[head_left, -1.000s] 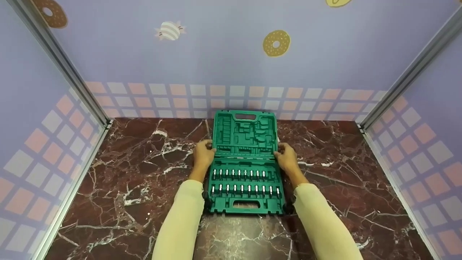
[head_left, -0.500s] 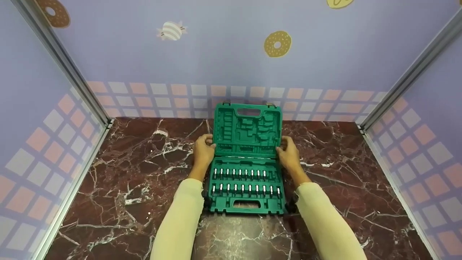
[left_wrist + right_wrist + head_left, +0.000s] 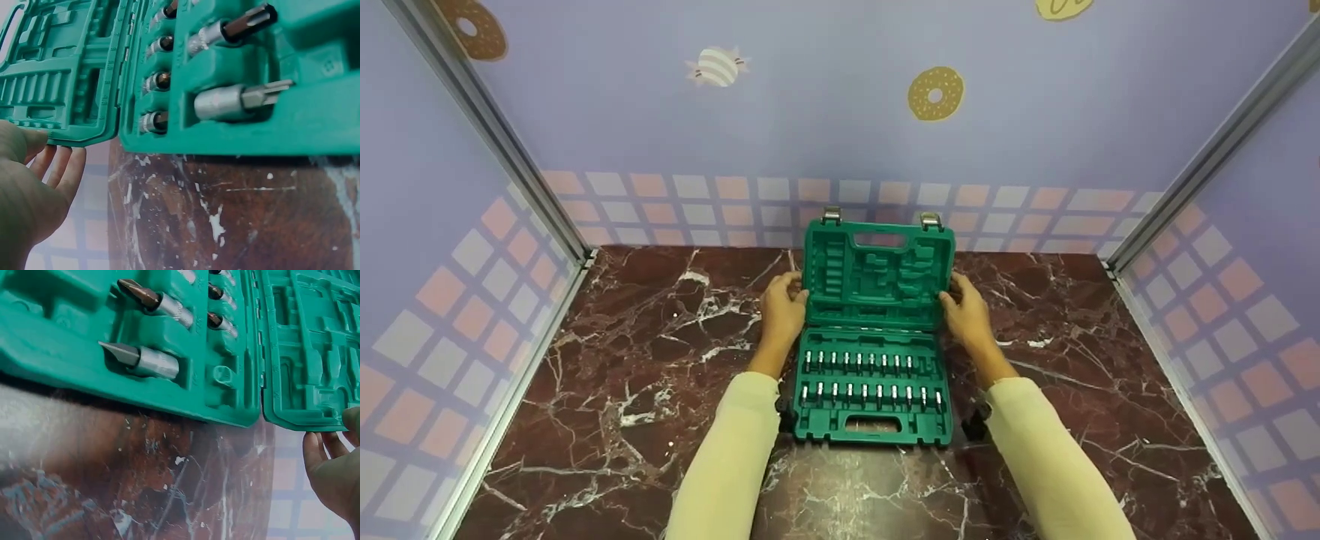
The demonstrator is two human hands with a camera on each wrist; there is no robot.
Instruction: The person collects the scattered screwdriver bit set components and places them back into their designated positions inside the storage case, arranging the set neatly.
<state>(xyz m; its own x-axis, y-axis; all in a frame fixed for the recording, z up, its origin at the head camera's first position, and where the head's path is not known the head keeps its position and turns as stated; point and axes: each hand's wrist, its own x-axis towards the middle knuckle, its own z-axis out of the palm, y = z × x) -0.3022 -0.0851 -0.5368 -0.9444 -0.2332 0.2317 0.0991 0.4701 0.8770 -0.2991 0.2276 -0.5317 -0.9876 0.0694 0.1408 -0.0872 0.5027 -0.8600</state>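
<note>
A green plastic bit socket case [image 3: 872, 425] stands opened out on the marble-patterned surface. Its lid [image 3: 874, 311] is tilted up toward the back wall, with two metal latches on the top edge. Two rows of silver bit sockets [image 3: 879, 395] sit in the base, some with flat or star-shaped tips. My left hand [image 3: 782, 311] grips the lid's left edge, thumb on the inner side and fingers behind it. On the opposite edge my right hand [image 3: 971, 315] holds the lid the same way. In the right wrist view, the right hand [image 3: 337, 478] is partly cut off by the frame.
Close behind the lid rises a lilac wall [image 3: 840, 135] with pink and white squares. Side walls with metal corner posts [image 3: 510, 150] enclose the dark red marble-patterned surface [image 3: 660, 420] at left and right.
Both hands have swung the lid up from its lower, flatter tilt, so its latches now show at the top. The right hand shifted slightly right. The base stayed in place.
</note>
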